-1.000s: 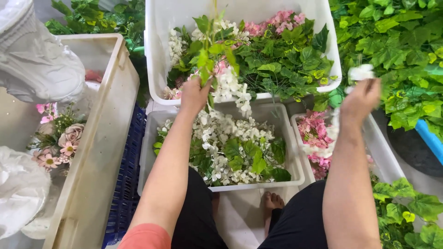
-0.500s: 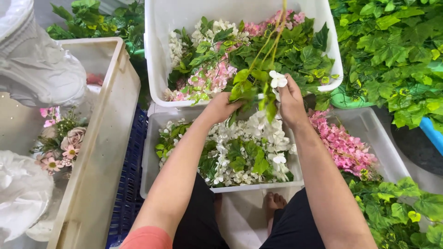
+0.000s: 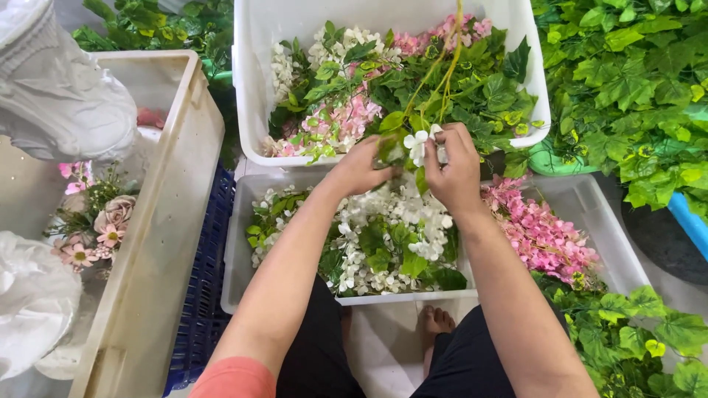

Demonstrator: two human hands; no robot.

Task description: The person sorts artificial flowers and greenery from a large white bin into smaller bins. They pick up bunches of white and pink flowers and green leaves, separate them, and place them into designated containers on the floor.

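My left hand [image 3: 363,165] and my right hand [image 3: 451,166] both grip an artificial flower sprig [image 3: 411,140] with green leaves, a white bloom and a long thin stem that rises toward the top. I hold it over the near white tub [image 3: 234,250], which is full of white flowers and green leaves [image 3: 383,243]. Behind it stands a bigger white tub [image 3: 254,88] packed with green leaves, white sprays and pink flowers [image 3: 346,118].
A tub at the right [image 3: 616,243] holds pink blossoms [image 3: 542,236]. Green leafy vines [image 3: 634,81] lie piled at the right. A beige crate [image 3: 158,221] at the left holds a small bouquet [image 3: 99,221]. A blue crate [image 3: 199,295] sits below. My bare foot [image 3: 435,324] shows between my knees.
My right hand came in from the far right to meet the left. Both lifted a leafy sprig out of the big tub and brought it toward me.
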